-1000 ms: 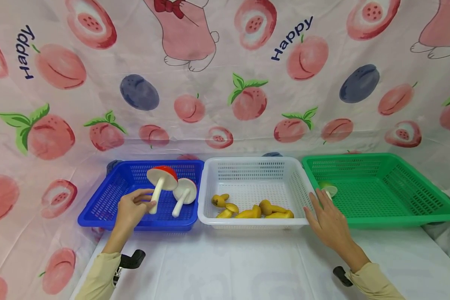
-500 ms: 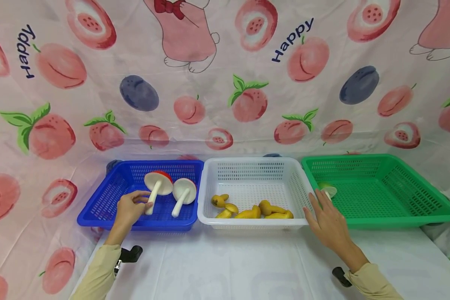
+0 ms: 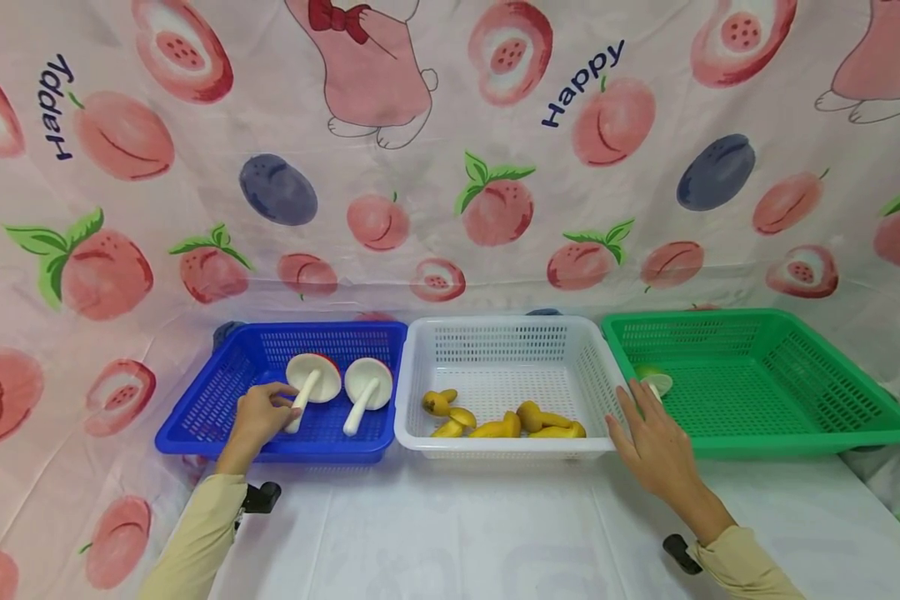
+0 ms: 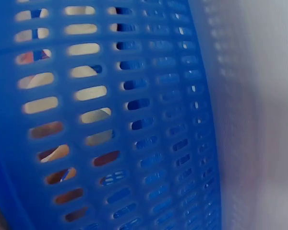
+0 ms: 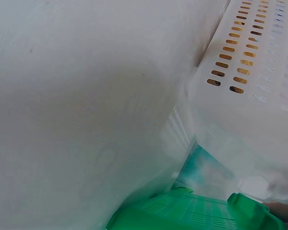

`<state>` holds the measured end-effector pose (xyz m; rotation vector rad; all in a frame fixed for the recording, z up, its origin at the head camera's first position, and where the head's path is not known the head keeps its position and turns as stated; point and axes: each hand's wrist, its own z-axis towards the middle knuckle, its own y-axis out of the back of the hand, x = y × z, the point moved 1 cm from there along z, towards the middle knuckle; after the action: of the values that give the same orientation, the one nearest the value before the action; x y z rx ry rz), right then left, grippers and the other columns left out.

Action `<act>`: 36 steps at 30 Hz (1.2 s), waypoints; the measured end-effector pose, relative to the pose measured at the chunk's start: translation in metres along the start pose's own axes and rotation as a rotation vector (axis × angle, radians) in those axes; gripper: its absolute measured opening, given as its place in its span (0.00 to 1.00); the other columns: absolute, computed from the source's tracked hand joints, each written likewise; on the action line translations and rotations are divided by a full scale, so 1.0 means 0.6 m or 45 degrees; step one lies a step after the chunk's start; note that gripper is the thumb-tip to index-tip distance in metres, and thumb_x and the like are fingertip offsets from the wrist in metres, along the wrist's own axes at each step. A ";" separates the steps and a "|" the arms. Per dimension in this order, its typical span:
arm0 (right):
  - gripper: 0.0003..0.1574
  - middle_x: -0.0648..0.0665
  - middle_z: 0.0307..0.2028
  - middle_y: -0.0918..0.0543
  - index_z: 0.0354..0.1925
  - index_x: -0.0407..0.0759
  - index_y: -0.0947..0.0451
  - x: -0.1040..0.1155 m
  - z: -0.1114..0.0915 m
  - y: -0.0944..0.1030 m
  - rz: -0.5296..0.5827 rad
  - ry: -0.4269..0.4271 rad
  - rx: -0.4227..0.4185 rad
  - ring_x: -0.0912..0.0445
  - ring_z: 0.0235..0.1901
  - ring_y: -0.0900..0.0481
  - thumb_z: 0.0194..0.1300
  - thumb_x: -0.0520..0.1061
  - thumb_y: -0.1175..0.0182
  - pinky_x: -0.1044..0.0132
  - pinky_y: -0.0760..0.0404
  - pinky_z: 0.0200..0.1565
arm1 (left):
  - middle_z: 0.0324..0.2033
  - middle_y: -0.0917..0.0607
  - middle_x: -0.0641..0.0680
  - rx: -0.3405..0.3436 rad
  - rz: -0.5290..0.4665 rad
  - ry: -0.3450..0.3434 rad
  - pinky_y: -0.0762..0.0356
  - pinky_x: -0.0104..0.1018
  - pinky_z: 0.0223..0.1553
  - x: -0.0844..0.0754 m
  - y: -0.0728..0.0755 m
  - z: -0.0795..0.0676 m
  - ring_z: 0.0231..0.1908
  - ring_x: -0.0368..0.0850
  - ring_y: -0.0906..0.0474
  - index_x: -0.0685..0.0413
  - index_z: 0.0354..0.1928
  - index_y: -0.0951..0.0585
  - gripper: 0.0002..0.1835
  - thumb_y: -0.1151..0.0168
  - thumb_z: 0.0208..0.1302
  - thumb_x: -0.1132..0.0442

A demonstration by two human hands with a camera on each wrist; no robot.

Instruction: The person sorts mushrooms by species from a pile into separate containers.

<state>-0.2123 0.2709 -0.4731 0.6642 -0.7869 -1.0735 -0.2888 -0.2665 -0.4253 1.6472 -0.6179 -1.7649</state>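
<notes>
In the head view my left hand [image 3: 258, 417] reaches over the front of the blue basket [image 3: 270, 454] and pinches the white stem of a red-capped toy mushroom [image 3: 313, 377]. That mushroom leans low in the basket, cap away from me. Another white-stemmed mushroom [image 3: 367, 385] lies to its right. My right hand [image 3: 656, 446] rests with fingers extended at the meeting rims of the white and green baskets. By its fingertips, inside the green basket [image 3: 795, 442], is a mushroom with a green cap [image 3: 652, 377]. The blue wall [image 4: 149, 120] hides the left fingers in the left wrist view.
Between the other two stands the white basket [image 3: 495, 444], with several yellow-brown mushrooms [image 3: 498, 425] along its front. All three baskets form a row on a white-covered table [image 3: 450, 533]. A fruit-printed cloth [image 3: 420, 208] hangs behind them.
My left hand has lowered the red-capped mushroom into the blue basket and slightly left, and its cap has tipped back. The right hand has stayed almost still.
</notes>
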 end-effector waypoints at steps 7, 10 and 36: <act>0.33 0.29 0.64 0.35 0.63 0.31 0.33 -0.003 -0.001 -0.001 -0.011 -0.004 0.004 0.33 0.63 0.39 0.69 0.52 0.50 0.34 0.31 0.50 | 0.27 0.16 0.66 0.021 0.126 -0.053 0.21 0.41 0.25 0.000 -0.007 0.011 0.29 0.57 0.20 0.72 0.41 0.20 0.14 0.34 0.50 0.74; 0.33 0.29 0.64 0.36 0.63 0.31 0.33 -0.002 -0.001 0.000 -0.020 -0.008 0.014 0.33 0.63 0.40 0.69 0.53 0.50 0.34 0.32 0.51 | 0.28 0.16 0.65 0.068 0.164 -0.029 0.20 0.41 0.25 0.000 -0.008 0.015 0.25 0.52 0.19 0.72 0.42 0.21 0.15 0.34 0.50 0.74; 0.33 0.28 0.64 0.36 0.63 0.31 0.33 0.000 -0.001 -0.003 -0.024 -0.007 0.007 0.32 0.63 0.39 0.69 0.52 0.49 0.33 0.32 0.50 | 0.26 0.19 0.60 0.190 0.174 -0.082 0.21 0.38 0.22 -0.002 -0.010 0.013 0.22 0.48 0.22 0.70 0.40 0.21 0.16 0.33 0.44 0.77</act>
<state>-0.2125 0.2702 -0.4748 0.6744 -0.7899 -1.0912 -0.2974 -0.2621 -0.4281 1.6097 -0.8899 -1.7134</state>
